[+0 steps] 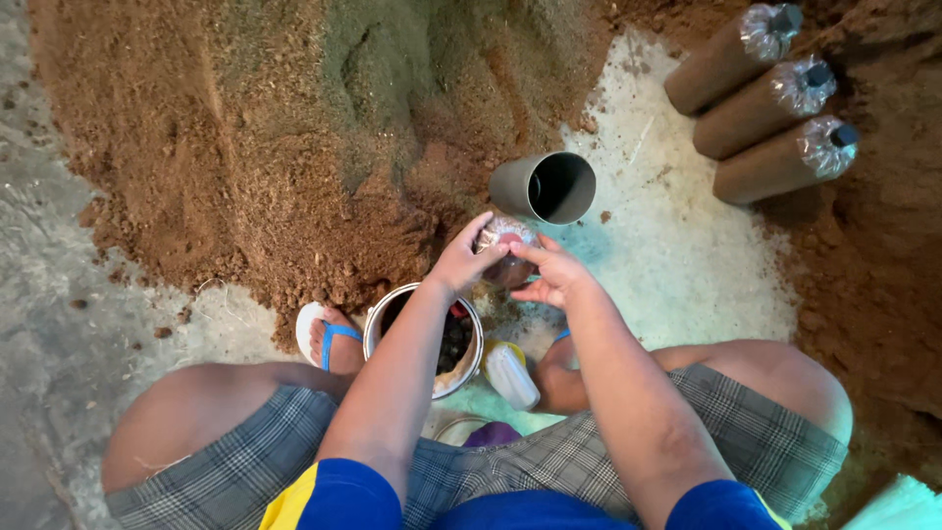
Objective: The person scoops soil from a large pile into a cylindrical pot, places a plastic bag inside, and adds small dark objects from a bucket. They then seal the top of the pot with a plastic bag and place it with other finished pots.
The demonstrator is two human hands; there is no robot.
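Both my hands meet over a clear plastic bag top [507,238], gathered around a filled brown bag between my feet. My left hand [465,259] grips the plastic from the left. Fingers of my right hand [551,274] pinch it from the right. Just beyond them a grey plastic pipe section [546,186] lies on its side with its open mouth facing me. Under my left forearm stands a round metal tin [379,324] with dark small pieces inside.
A big heap of brown sawdust-like mix [294,147] covers the floor ahead and left. Three filled brown bags [760,113] with plastic necks and caps lie at the upper right. A small white bottle [512,375] lies by my right foot. My knees frame the bottom.
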